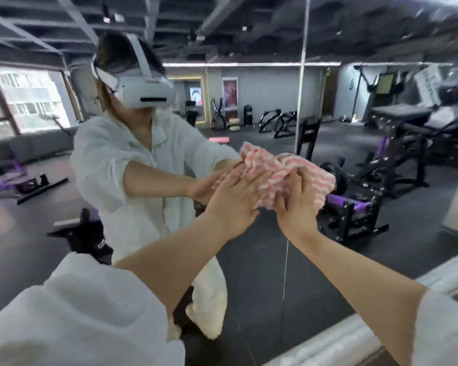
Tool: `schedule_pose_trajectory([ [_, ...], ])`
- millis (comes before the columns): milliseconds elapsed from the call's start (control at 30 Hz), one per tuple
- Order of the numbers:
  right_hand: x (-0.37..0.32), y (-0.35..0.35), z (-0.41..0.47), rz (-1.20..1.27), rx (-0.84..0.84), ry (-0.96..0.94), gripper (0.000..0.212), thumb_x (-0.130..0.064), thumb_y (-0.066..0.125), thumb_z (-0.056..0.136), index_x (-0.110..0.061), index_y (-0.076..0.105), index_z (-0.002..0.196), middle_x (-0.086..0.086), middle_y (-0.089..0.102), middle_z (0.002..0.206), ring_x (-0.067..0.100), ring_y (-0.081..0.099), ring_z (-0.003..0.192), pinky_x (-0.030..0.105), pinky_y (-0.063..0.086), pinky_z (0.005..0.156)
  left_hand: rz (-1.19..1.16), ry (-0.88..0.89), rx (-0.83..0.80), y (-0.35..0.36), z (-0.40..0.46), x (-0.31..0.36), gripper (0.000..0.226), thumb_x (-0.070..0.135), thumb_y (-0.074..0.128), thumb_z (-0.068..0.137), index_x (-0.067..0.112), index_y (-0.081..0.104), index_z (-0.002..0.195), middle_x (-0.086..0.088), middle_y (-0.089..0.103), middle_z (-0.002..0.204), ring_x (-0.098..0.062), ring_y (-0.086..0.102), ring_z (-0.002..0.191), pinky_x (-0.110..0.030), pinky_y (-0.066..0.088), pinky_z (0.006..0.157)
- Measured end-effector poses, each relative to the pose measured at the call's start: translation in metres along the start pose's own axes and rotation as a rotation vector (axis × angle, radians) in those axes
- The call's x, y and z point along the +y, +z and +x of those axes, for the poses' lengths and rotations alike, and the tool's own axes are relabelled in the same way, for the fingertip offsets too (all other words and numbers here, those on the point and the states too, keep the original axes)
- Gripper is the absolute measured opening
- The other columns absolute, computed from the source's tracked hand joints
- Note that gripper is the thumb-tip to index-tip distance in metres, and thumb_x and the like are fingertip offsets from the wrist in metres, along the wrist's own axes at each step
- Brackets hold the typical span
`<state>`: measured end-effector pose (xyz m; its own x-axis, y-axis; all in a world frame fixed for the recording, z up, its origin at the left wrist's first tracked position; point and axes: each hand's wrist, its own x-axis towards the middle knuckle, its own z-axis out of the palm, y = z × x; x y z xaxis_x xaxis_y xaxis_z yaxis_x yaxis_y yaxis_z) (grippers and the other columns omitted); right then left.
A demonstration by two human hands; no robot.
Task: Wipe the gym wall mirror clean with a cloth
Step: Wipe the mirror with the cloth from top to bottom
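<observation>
The wall mirror [249, 273] fills most of the view and shows my own reflection in a white shirt and headset. A pink-and-white striped cloth [283, 170] is pressed against the glass at mid height, just left of a vertical mirror seam [300, 101]. My left hand [236, 199] lies flat on the cloth's left part, fingers spread. My right hand [298, 204] presses on the cloth's lower right part, fingers bunching the fabric. Both forearms reach up from the bottom of the view.
A pale ledge [354, 328] runs along the mirror's lower edge at the bottom right. Reflected in the glass are black and purple gym machines [397, 159], a dark rubber floor, a window [29, 99] at left and a dark ceiling.
</observation>
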<state>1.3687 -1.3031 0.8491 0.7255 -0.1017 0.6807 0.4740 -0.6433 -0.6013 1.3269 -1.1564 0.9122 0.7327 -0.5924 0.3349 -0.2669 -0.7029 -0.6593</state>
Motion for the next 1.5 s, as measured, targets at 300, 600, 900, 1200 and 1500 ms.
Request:
schedule_pose_trajectory([
  [300,-0.054,-0.083,0.154,-0.208,0.03,-0.354,0.072,-0.043,0.011,0.092,0.001,0.002,0.148,0.021,0.006,0.158,0.032,0.003,0.148,0.02,-0.017,0.114,0.153,-0.271,0.018,-0.111,0.092,-0.067,0.06,0.045,0.011,0.101,0.02,-0.013,0.15,-0.006,-0.022,0.157,-0.023,-0.019,0.145,-0.044,-0.023,0.109],
  [600,-0.066,-0.144,0.265,-0.469,-0.031,-0.501,0.08,-0.049,-0.009,0.081,-0.005,-0.021,0.147,0.017,-0.025,0.156,0.034,-0.022,0.144,0.042,-0.01,0.119,0.211,-0.509,0.058,-0.172,0.175,-0.089,0.059,0.049,0.006,0.1,0.023,-0.009,0.151,-0.01,-0.023,0.156,-0.025,-0.02,0.144,-0.043,-0.024,0.108],
  [900,-0.088,-0.186,0.328,-0.556,-0.02,-0.56,0.065,-0.043,0.011,0.103,-0.012,-0.041,0.128,0.004,-0.046,0.137,0.032,-0.032,0.14,0.044,-0.01,0.119,0.233,-0.544,0.145,-0.205,0.222,-0.127,0.058,0.053,0.006,0.099,0.031,-0.017,0.148,-0.006,-0.027,0.154,-0.024,-0.024,0.143,-0.042,-0.019,0.114],
  [1200,-0.129,-0.222,0.406,-0.473,0.086,-0.57,0.066,-0.053,0.008,0.099,-0.02,-0.025,0.147,0.001,-0.03,0.156,0.027,-0.026,0.143,0.042,-0.008,0.119,0.202,-0.529,0.355,-0.25,0.268,-0.189,0.053,0.05,0.005,0.1,0.036,-0.012,0.148,0.0,-0.018,0.158,-0.018,-0.019,0.145,-0.039,-0.014,0.115],
  [1500,-0.163,-0.246,0.442,-0.367,0.156,-0.581,0.058,-0.037,0.018,0.105,-0.023,-0.012,0.152,0.001,-0.019,0.16,0.026,-0.018,0.146,0.043,-0.004,0.12,0.217,-0.528,0.486,-0.278,0.295,-0.232,0.051,0.049,0.006,0.101,0.038,-0.002,0.15,0.002,-0.008,0.161,-0.018,-0.01,0.147,-0.041,-0.007,0.119],
])
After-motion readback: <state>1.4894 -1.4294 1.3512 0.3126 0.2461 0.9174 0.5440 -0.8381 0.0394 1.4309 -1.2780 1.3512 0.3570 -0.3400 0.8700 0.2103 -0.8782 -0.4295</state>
